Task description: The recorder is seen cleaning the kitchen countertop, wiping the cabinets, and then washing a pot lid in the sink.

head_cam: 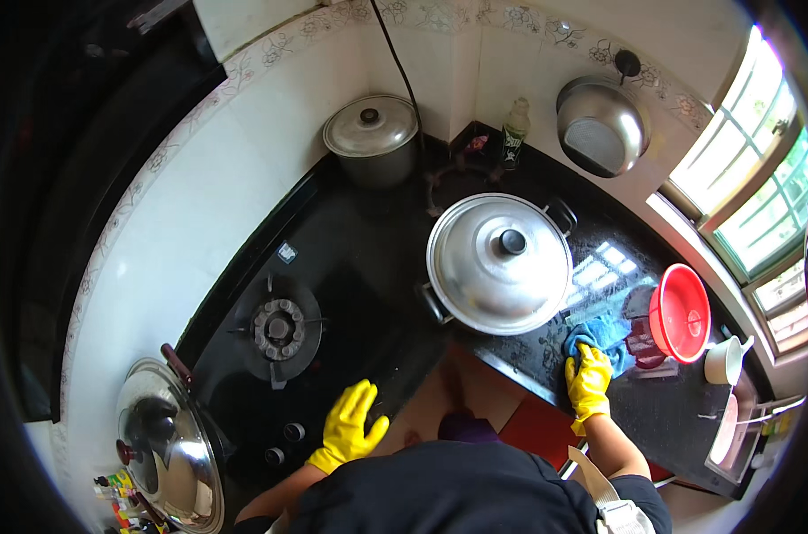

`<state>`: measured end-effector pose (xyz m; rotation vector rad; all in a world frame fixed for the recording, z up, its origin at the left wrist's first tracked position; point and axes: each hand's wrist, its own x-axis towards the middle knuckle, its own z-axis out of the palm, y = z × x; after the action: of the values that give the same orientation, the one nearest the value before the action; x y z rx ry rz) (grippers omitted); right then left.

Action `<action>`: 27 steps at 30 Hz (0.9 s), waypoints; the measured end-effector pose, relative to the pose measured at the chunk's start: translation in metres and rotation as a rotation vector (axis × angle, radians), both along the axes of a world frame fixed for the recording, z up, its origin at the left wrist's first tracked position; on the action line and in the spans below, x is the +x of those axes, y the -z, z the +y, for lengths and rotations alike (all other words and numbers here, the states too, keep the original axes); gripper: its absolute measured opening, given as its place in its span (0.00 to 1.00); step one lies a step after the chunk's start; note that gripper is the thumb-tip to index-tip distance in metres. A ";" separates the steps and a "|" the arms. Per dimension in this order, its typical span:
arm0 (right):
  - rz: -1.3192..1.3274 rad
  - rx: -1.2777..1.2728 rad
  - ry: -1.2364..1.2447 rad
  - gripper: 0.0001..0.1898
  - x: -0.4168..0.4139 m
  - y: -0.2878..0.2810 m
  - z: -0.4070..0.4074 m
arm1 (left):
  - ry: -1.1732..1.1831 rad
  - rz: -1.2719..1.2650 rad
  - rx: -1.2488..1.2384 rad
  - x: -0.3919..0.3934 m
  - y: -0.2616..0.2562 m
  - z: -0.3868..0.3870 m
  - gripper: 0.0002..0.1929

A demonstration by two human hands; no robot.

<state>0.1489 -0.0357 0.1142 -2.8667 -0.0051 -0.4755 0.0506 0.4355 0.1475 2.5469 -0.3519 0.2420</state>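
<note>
My right hand [589, 382], in a yellow rubber glove, presses on a crumpled blue cloth [603, 339] lying on the wet black countertop [537, 354]. To the left of the cloth stands a large aluminium pot with a domed lid [470, 280] and a black knob. A red plastic basin [681, 314] is to the right of the cloth. My left hand [350, 427], gloved the same way, rests at the front edge of the stove-side counter with its fingers apart. It holds nothing. Close by are two stove knobs [294, 432] and a gas burner [278, 328].
A lidded metal pot [372, 140] and a glass bottle [514, 133] stand in the back corner. One steel bowl [603, 127] hangs on the wall. A wok with a shiny lid [167, 440] leans at left. At right are a white dipper [724, 362] and the sink [734, 434].
</note>
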 end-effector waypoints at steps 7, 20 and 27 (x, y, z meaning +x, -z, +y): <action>-0.045 0.093 -0.037 0.18 0.044 -0.002 0.004 | -0.094 -0.292 0.029 0.235 -0.081 -0.001 0.28; 0.043 0.154 -0.012 0.19 0.060 -0.008 -0.008 | -0.439 0.071 0.456 0.575 -0.099 0.037 0.26; 0.061 0.171 -0.008 0.19 0.059 -0.006 -0.008 | -0.531 -0.084 0.527 0.591 -0.090 0.031 0.22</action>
<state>0.2074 -0.0432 0.1204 -2.7112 0.0329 -0.3683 0.6415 0.4667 0.2376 3.1199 0.2841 0.5095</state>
